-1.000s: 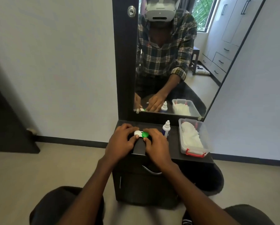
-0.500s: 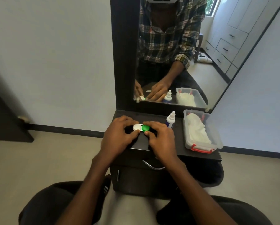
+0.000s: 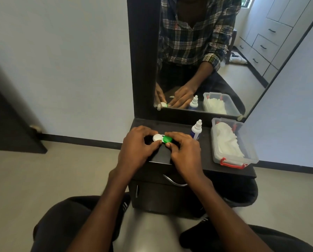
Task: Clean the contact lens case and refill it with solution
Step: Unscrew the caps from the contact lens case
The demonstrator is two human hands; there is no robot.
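A: Looking down from the head camera: what do both hands hold?

B: Left hand [image 3: 136, 149] grips the white cap and right hand [image 3: 183, 151] the green cap of a lens case [image 3: 161, 138] on a dark cabinet [image 3: 203, 161].

A: Risks?

B: Probably a slipped twist, knocking over the solution bottle [image 3: 196, 130] just beside the right hand.

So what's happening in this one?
A person sits at a small dark cabinet facing a mirror. Both hands grip a contact lens case: the left hand at its white cap, the right hand at its green cap. Both caps are on. The solution bottle stands untouched beside a clear box.
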